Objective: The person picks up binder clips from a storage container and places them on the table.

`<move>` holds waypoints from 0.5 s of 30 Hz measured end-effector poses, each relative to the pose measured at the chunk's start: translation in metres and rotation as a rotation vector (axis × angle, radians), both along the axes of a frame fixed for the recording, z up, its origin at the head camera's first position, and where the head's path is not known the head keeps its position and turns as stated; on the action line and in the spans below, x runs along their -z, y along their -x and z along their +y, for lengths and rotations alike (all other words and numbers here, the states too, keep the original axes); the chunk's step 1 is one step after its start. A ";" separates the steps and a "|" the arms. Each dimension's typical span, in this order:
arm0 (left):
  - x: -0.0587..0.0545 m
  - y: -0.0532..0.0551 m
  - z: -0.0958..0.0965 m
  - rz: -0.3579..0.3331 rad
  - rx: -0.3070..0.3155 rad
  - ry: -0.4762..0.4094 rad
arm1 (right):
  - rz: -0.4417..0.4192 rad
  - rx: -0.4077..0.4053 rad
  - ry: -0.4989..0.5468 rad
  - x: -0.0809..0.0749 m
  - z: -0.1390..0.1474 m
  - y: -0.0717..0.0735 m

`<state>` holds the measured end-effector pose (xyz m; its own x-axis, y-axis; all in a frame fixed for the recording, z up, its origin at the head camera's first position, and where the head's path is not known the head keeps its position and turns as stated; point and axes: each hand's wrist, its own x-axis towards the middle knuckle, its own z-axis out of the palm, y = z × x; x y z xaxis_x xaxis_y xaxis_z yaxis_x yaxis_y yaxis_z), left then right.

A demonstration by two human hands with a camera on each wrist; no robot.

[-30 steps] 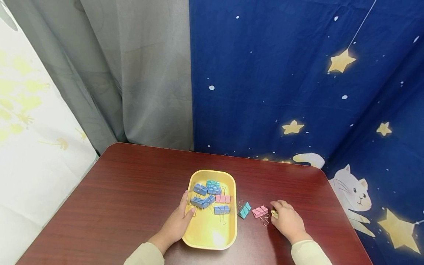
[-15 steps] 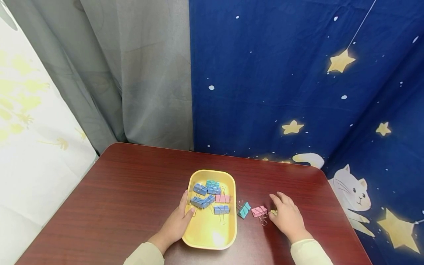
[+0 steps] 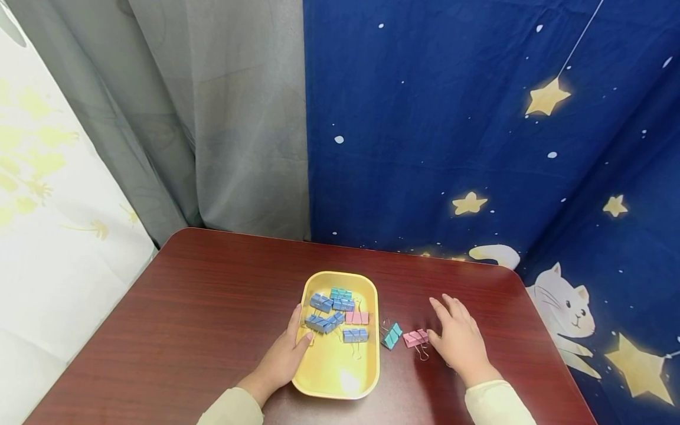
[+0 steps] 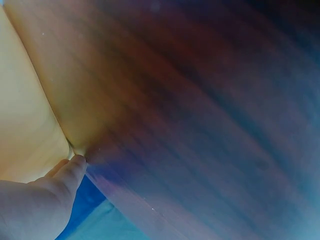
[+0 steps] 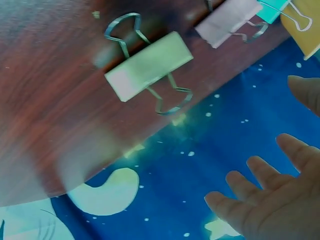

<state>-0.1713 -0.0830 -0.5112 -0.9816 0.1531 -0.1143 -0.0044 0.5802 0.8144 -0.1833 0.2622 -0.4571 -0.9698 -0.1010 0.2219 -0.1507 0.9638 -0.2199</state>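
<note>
My left hand (image 3: 281,360) grips the left rim of a yellow tray (image 3: 332,381), thumb over the inside, fingers on the outer wall. In the tray lie several blue binder clips, a pink binder clip (image 3: 357,318) and a teal binder clip (image 3: 341,294). My right hand (image 3: 461,342) is spread with fingers apart, holding nothing. In the right wrist view a yellow binder clip (image 5: 149,67) lies on the table, apart from the fingers; the hand hides it in the head view. Another pink binder clip (image 3: 416,338) and another teal one (image 3: 392,336) lie between tray and right hand.
The dark red table (image 3: 223,307) has rounded far corners. Behind it hang a grey curtain (image 3: 249,130) and a blue curtain (image 3: 425,118) with stars and a cat. A white patterned cloth (image 3: 58,206) hangs at the left.
My right hand has let go of the yellow binder clip, spread its fingers and shifted slightly away from me over it. The left hand and tray have stayed in place.
</note>
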 end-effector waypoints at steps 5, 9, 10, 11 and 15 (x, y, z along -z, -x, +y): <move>-0.001 0.000 -0.001 0.001 0.004 0.006 | 0.013 -0.022 0.011 -0.010 -0.009 -0.001; 0.000 0.000 0.000 -0.007 0.004 0.004 | 0.034 -0.045 0.014 -0.014 -0.016 -0.001; 0.000 0.000 0.000 -0.008 0.004 0.004 | 0.040 -0.052 0.014 -0.015 -0.017 -0.002; 0.000 0.000 0.000 -0.009 0.004 0.004 | 0.046 -0.059 0.014 -0.015 -0.019 -0.002; 0.000 0.000 -0.001 -0.007 0.007 0.007 | 0.069 -0.088 0.021 -0.017 -0.025 -0.002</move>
<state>-0.1711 -0.0843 -0.5112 -0.9798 0.1587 -0.1219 -0.0059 0.5863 0.8101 -0.1815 0.2370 -0.4402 -0.9397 -0.1796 0.2909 -0.2499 0.9415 -0.2260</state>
